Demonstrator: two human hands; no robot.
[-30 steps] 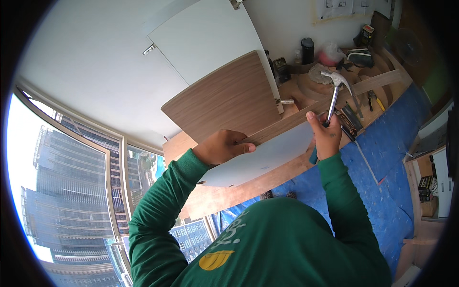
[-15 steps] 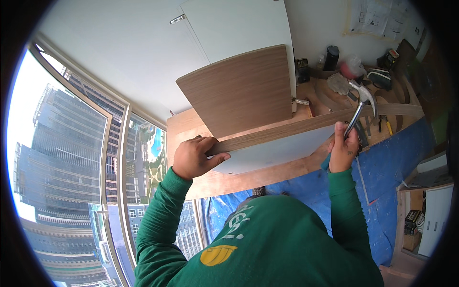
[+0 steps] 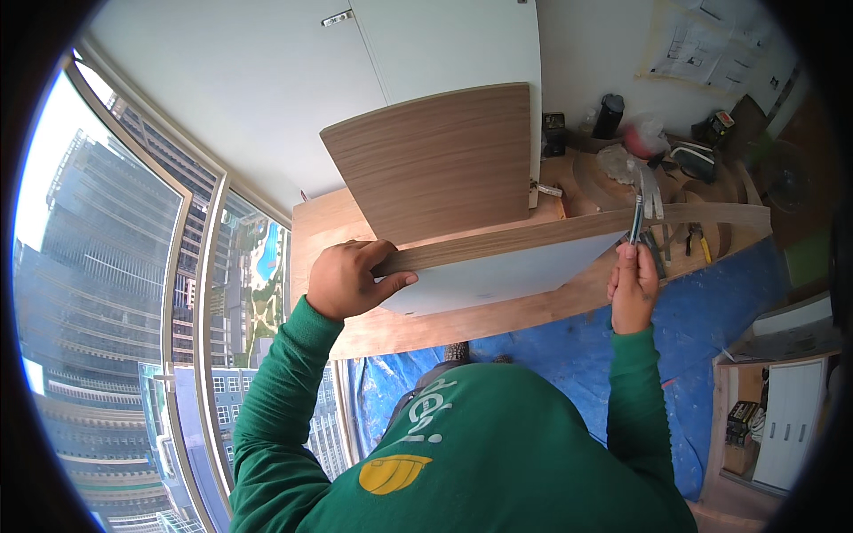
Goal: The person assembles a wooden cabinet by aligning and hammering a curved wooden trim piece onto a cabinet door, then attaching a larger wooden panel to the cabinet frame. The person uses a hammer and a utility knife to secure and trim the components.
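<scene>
My left hand [image 3: 348,277] is closed around the left end of a white-faced panel [image 3: 498,275], thumb in front. This panel stands on its edge on the workbench. Along its top lies a wood-grain edging strip [image 3: 515,245] that runs on past the panel's right end. In my right hand [image 3: 633,289] is a claw hammer [image 3: 636,220], held upright by the handle near the panel's right end. The hammer's head is smeared by motion above the strip; whether it touches the strip I cannot tell.
A wood-grain board [image 3: 435,164] leans behind the panel against white cabinet doors [image 3: 453,44]. Curved strips, hand tools and a black bottle [image 3: 609,115] crowd the right of the plywood bench [image 3: 418,333]. Blue sheeting [image 3: 569,351] covers the floor; a window [image 3: 115,266] is at left.
The hammer's head has swung left and lower, and its handle is more upright. My left hand keeps its hold on the panel. The whole view has shifted slightly.
</scene>
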